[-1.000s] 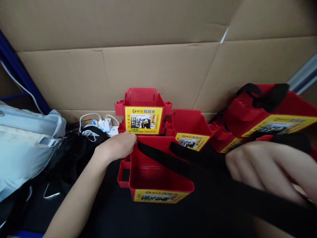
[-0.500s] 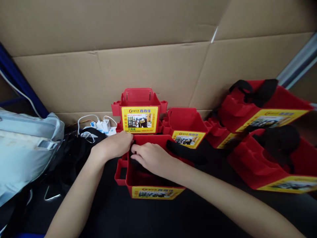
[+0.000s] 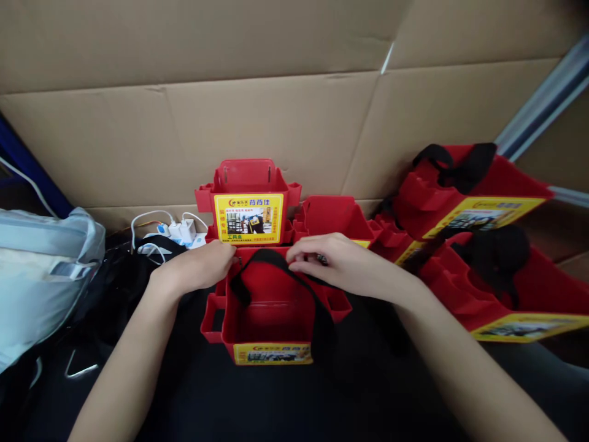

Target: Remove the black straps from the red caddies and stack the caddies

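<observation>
A red plastic tool box (image 3: 271, 307) with a yellow label stands in front of me. A black strap (image 3: 324, 328) loops over its back part and hangs down the right side of its label. At the box's back left corner my left hand (image 3: 202, 267) is closed on the rim, its fingertips partly hidden. My right hand (image 3: 338, 264) is at the back right, with thumb and fingers pinched at the strap; the exact contact is hard to see.
Behind stand a stacked red tool box (image 3: 251, 178) and another red box (image 3: 324, 215). More strapped boxes (image 3: 464, 190) stand at right. Chargers (image 3: 181, 230) and a pale blue bag (image 3: 41, 282) lie left. A cardboard wall (image 3: 271, 135) closes the back.
My right hand has moved from inside the box's left side to its back right. The strap now arches over the box. My left hand stays at the back left corner.
</observation>
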Demonstrator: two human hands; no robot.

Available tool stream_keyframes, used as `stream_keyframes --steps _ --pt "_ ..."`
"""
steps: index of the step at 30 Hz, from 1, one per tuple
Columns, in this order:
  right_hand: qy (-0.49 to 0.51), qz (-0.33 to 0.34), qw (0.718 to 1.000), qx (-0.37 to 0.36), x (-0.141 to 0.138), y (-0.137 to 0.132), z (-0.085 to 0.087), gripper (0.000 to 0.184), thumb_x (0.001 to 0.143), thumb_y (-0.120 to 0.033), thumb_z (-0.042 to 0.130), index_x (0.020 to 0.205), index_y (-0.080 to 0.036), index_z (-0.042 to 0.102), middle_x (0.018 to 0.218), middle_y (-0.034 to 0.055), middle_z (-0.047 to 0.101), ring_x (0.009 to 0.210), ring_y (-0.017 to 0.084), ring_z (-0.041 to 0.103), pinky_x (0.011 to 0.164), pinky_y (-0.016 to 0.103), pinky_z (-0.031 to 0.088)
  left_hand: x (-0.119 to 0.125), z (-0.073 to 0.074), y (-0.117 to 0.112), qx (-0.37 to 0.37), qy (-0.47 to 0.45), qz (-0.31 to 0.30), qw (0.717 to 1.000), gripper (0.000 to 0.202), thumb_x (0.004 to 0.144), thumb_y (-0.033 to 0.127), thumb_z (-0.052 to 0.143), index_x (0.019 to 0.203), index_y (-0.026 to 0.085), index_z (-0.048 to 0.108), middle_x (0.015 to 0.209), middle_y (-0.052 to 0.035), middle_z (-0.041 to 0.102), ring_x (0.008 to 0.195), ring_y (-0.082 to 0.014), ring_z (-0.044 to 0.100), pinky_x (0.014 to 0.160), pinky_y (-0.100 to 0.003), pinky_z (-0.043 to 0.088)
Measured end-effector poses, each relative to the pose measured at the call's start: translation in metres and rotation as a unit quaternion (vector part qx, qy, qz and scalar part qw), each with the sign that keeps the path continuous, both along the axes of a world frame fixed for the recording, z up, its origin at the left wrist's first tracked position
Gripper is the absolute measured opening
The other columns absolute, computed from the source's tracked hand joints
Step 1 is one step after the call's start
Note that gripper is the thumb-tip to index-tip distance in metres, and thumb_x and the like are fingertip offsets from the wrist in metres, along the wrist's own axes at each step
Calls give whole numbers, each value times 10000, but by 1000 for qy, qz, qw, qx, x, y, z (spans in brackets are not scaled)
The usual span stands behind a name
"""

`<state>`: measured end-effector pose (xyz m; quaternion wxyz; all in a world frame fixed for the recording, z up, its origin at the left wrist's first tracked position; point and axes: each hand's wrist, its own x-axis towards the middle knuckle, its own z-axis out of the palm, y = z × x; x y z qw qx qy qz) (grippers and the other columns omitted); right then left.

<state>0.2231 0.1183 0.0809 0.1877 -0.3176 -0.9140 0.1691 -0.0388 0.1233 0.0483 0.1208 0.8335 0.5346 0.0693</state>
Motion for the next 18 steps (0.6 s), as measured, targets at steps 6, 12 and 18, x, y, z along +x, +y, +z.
stream_keyframes --steps 6,12,18 --pt "109 -31 992 -60 12 35 -24 305 854 -281 440 1123 -223 571 1141 53 590 1044 168 538 867 308 435 -16 9 -2 -9 41 -25 999 244 838 282 407 899 160 610 831 -69 664 723 -175 612 684 -270 471" --pt "51 67 968 -236 7 58 -48 393 773 -295 552 1122 -119 593 1088 92 626 961 172 585 837 306 460 2 11 -11 61 30 -62 996 276 821 264 487 1079 208 568 1041 -63 641 932 -204 597 860 -334 441" --pt "-68 -82 986 -128 15 59 -57 269 796 -225 500 1007 -185 661 896 50 674 813 202 614 723 311 470 12 2 -2 60 -40 -137 988 279 828 139 457 1066 219 580 1127 -47 613 1005 -185 573 899 -328 431"
